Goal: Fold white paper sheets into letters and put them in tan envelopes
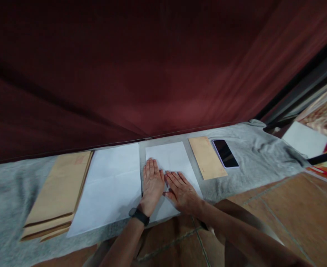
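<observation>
A white sheet of paper (172, 163) lies on a grey cloth (252, 155) spread along the foot of a dark red curtain (141, 70), and both grips are open, the left hand (152, 184) and right hand (182, 192) pressed flat on it side by side, holding nothing. Just left lie a larger white sheet stack (110, 185) and a stack of brown envelopes (58, 193); right lie a single brown envelope (207, 157) and a dark phone (225, 153). The cloth's near edge meets a brown tiled floor (291, 211), open to the right.
</observation>
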The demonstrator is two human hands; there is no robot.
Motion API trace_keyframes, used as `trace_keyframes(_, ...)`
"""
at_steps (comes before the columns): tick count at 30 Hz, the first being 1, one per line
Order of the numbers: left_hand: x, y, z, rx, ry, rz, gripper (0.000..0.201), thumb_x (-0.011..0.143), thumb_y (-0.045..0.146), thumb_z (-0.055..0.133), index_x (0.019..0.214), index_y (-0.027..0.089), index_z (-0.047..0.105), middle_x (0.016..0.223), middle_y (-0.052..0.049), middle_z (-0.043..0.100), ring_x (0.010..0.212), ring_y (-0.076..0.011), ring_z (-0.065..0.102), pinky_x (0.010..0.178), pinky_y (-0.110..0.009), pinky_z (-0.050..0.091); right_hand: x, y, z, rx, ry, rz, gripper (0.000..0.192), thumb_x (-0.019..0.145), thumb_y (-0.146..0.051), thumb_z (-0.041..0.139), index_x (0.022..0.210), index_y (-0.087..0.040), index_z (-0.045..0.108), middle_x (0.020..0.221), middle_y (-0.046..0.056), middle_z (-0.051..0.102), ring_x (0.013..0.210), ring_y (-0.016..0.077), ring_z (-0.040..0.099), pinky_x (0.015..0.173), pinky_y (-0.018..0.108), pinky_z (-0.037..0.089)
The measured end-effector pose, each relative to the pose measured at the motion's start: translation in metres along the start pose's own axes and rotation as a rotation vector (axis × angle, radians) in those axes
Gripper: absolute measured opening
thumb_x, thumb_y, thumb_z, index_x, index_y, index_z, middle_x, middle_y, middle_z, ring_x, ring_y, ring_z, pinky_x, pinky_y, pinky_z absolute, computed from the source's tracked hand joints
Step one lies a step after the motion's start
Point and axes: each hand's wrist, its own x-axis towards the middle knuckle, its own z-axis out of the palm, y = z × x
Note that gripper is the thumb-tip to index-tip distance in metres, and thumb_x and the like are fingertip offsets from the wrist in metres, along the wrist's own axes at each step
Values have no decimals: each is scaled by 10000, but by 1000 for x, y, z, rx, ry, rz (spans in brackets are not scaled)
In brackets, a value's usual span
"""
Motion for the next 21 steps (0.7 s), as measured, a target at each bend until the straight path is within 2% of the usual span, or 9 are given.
trace_keyframes(6, 12, -6, -5, -206, 50, -171, 551, 934, 207, 423, 1449, 9, 424, 1589, -263, 303, 1488, -334, 289, 1178, -493, 358, -1, 9, -9, -1, -2, 28, 601, 1009, -400, 459, 1538, -131, 359, 1569, 135, 388, 1437, 272, 394, 1210, 503, 304)
trace_keyframes(9, 19, -14, -10, -330, 80, -254, 553, 896, 218, 505, 1421, 48, 469, 1548, -262, 369, 1416, -346, 420, 1113, -495, 446, -2, 11, -10, -3, -9, 25, 611, 1005, -392, 467, 1549, -143, 339, 1571, 129, 386, 1437, 277, 394, 1207, 502, 311)
trace_keyframes(12, 23, -22, -13, -437, 93, -331, 581, 842, 190, 560, 1413, 109, 486, 1406, -207, 541, 1228, -306, 603, 1033, -467, 520, -2, 11, -9, -6, -9, 25, 624, 999, -391, 475, 1553, -143, 330, 1574, 132, 379, 1443, 280, 383, 1207, 502, 314)
trace_keyframes(15, 27, -29, -10, -550, 91, -373, 620, 804, 131, 549, 1419, 171, 479, 1214, -111, 671, 1096, -257, 668, 971, -423, 557, -1, 11, -7, -5, -15, 23, 626, 1001, -390, 467, 1554, -135, 324, 1579, 138, 367, 1451, 274, 369, 1211, 503, 309)
trace_keyframes(21, 36, -35, 3, -699, 145, -410, 618, 793, 105, 539, 1406, 176, 497, 948, -38, 717, 846, -196, 696, 856, -361, 588, 6, 20, -6, -15, -15, 47, 628, 1003, -405, 457, 1544, -109, 339, 1581, 147, 363, 1465, 282, 342, 1219, 510, 285)
